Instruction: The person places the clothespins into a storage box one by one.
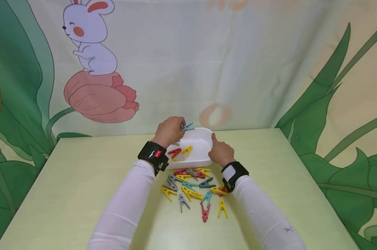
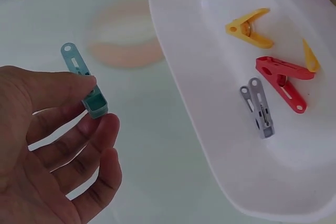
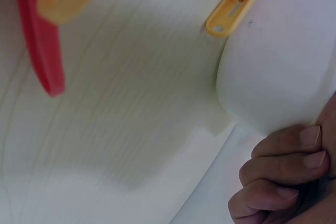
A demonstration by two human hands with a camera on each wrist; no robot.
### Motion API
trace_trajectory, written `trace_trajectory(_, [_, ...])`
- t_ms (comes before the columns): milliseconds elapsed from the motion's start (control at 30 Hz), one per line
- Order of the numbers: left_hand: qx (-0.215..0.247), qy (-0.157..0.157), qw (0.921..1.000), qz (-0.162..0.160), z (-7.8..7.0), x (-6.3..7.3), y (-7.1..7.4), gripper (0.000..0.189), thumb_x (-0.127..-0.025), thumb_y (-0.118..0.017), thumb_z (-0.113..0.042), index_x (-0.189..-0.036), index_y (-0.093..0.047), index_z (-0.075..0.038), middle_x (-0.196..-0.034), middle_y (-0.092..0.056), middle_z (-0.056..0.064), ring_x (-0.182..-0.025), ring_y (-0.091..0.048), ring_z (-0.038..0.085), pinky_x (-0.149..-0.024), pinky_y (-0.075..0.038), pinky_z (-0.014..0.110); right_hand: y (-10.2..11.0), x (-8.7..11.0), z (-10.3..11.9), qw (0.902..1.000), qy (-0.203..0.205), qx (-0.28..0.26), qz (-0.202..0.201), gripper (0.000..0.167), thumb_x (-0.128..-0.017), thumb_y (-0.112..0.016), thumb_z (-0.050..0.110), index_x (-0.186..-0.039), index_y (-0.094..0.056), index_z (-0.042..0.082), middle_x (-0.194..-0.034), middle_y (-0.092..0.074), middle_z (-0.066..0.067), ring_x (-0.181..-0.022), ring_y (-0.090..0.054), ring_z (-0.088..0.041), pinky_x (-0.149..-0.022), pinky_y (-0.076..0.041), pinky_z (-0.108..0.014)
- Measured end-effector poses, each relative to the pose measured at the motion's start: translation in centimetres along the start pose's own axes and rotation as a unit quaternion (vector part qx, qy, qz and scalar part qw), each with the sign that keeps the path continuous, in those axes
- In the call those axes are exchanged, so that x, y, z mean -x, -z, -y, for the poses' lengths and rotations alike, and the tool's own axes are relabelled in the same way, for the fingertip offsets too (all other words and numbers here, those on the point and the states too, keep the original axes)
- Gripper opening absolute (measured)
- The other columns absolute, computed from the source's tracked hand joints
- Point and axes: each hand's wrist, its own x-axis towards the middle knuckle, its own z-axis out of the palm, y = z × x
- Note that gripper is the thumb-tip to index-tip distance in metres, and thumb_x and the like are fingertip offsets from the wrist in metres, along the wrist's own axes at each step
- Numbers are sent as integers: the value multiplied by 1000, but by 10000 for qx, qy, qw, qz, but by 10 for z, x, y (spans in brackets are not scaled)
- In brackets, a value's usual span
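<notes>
My left hand pinches a blue clothespin between thumb and fingers, over the back left of a white plastic tub. In the left wrist view this clothespin appears beside the tub's rim. Inside the tub lie a yellow clothespin, a red clothespin, a grey clothespin and part of another yellow one. My right hand grips the tub's right end, thumb side up at the rim. Curled fingers press against the outer wall in the right wrist view.
A loose pile of red, yellow, blue and grey clothespins lies on the pale table, between my forearms and in front of the tub. Behind the table's back edge hangs a printed curtain with a rabbit and leaves.
</notes>
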Motion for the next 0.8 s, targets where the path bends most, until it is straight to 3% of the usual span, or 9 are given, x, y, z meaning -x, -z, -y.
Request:
trace_trajectory(167, [160,50,9998,76,3,-2,-6,28,-99,-66,-15,-125,-68,-5,-115,-70,12,-92,-67,27,-81,-56,42,-1,-1,-1,10000,34,-17,-49,82,-98,-64,23,-167,-20,17,-68,-59,-8,-57,-51,-21,-54,-36,-31])
trace_trajectory(267, [187,69,9993,302,7,-2,-12,50,-99,-68,-27,-144,-57,-7,-139,-62,16,-119,-64,34,-98,-54,51,-1,-1,-2,9999,85,-42,-80,82,-98,-64,23,-167,-21,17,-67,-58,-8,-56,-51,-21,-53,-35,-31])
trace_trajectory(400, [34,77,9980,621,12,1,-18,82,-98,-67,-47,-164,-31,-14,-168,-32,16,-154,-33,40,-117,-36,64,0,1,-1,9999,106,-57,-88,82,-98,-65,23,-167,-22,17,-68,-58,-8,-57,-53,-21,-53,-36,-32])
trace_trajectory(500, [-24,65,9975,708,13,2,-18,87,-97,-65,-52,-166,-26,-17,-172,-24,15,-158,-24,40,-120,-30,66,1,2,1,9999,72,-27,-108,82,-98,-65,23,-167,-22,17,-70,-59,-9,-60,-55,-22,-54,-37,-32])
trace_trajectory(800, [-295,-184,9975,614,7,13,-10,88,-97,-64,-54,-166,-24,-19,-173,-20,12,-159,-22,38,-119,-32,66,2,3,4,10000,-85,23,-5,82,-99,-65,24,-167,-20,17,-72,-60,-9,-61,-54,-22,-56,-37,-32])
